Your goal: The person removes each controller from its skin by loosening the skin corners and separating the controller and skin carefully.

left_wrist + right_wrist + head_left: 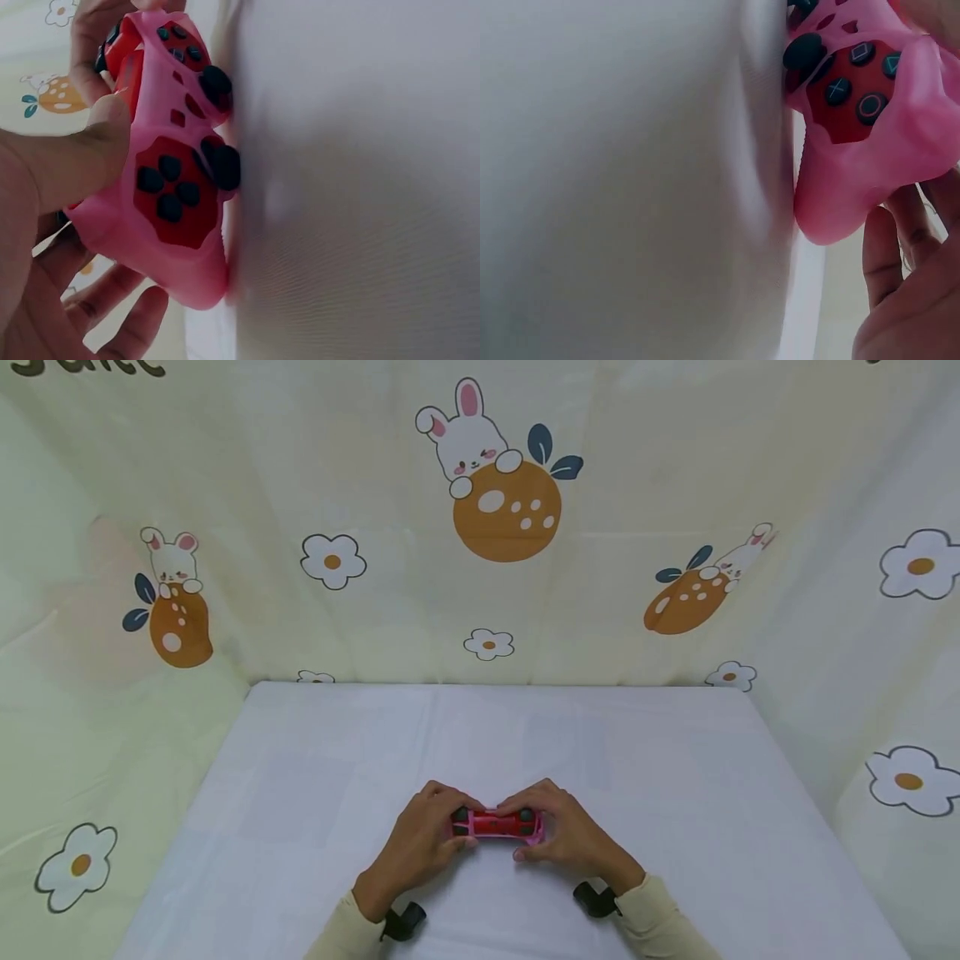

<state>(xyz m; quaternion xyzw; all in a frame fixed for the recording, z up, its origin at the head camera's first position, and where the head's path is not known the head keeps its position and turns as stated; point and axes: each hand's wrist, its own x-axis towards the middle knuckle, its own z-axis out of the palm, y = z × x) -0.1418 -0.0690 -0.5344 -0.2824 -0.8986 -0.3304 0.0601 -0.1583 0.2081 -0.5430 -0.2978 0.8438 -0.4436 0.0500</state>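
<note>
A game controller (pixel 497 825), red with black buttons and thumbsticks, sits low at the middle of the table in the head view. A pink silicone sleeve (pixel 180 270) covers its face and grips, while part of its red body shows bare along one edge. Its thumbsticks are against or very near the tabletop. My left hand (pixel 423 835) grips one end, the thumb (pixel 105 142) lying on the sleeve's edge in the left wrist view. At the other end my right hand (pixel 570 835) holds the controller, with fingers (pixel 885 255) near the pink grip in the right wrist view.
A white-covered table (pixel 337 752) spreads beneath both hands. Behind and beside it hangs a cream curtain (pixel 390 610) printed with rabbits, oranges and flowers. Black wrist cameras (pixel 403 922) are worn below each hand.
</note>
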